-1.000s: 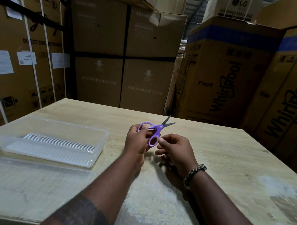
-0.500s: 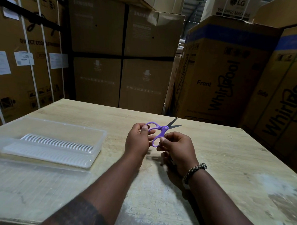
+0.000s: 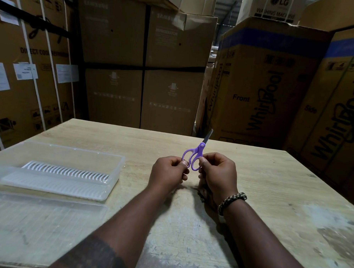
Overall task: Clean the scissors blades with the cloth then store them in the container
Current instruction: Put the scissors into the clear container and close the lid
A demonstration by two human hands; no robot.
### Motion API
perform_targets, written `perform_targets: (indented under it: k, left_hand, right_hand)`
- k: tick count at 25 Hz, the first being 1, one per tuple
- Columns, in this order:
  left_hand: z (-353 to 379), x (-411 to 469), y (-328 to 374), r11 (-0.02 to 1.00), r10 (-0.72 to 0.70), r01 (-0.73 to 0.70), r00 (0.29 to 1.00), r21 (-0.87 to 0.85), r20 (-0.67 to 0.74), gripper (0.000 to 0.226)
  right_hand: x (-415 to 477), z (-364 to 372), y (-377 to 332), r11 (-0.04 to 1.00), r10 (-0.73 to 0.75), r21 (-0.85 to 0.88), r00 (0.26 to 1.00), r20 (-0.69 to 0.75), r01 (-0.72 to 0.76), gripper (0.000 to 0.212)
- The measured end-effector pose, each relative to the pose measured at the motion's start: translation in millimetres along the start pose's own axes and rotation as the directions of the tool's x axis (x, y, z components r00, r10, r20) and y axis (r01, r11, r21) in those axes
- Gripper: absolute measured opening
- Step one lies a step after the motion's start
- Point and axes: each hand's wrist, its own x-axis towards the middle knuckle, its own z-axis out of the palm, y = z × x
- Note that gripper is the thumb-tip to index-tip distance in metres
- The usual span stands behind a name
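Small purple-handled scissors (image 3: 198, 152) are held above the middle of the wooden table (image 3: 270, 187), their dark blades together and pointing up and to the far right. My left hand (image 3: 167, 173) pinches the left handle loop. My right hand (image 3: 218, 173) pinches the right loop. A clear plastic container (image 3: 114, 171) with a white ribbed insert lies to the left of my hands, with its lid off. No cloth is visible.
A clear flat lid (image 3: 45, 215) lies in front of the container at the near left. Tall cardboard appliance boxes (image 3: 264, 86) stand close behind and to both sides of the table. A pale worn patch marks the table's near right.
The blades, slightly apart before, have come together. The scissors have swung more upright and shifted a little right, and my right hand now pinches the right loop.
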Motion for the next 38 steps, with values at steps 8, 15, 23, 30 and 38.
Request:
perform_targets:
  k: [8,15,23,30,38]
  left_hand:
    - [0,1,9,0.933,-0.210,0.228,0.973,-0.278,0.094,0.027]
    - [3,0,8,0.931,-0.228,0.262,0.961,-0.253,0.155,0.018]
    - [2,-1,5,0.952,-0.220,0.255,0.955,-0.171,0.199,0.027]
    - [2,6,4,0.980,-0.066,0.069,0.998,-0.184,0.021,0.024]
    - [-1,-7,11,0.973,0.201,-0.219,0.959,-0.071,-0.199,0.023]
  right_hand:
    - [-3,0,-5,0.974,0.025,0.214,0.973,0.231,-0.075,0.016]
    - [-3,3,-5,0.972,0.056,0.198,0.947,0.317,-0.124,0.037]
    - [-2,3,2,0.981,0.019,0.176,0.938,0.346,-0.085,0.042]
    - [-9,0,0,0.848,-0.357,-0.392,0.931,0.074,0.356,0.044]
    - [-17,4,-9,0.501,-0.420,-0.751,0.880,0.223,0.430,0.019]
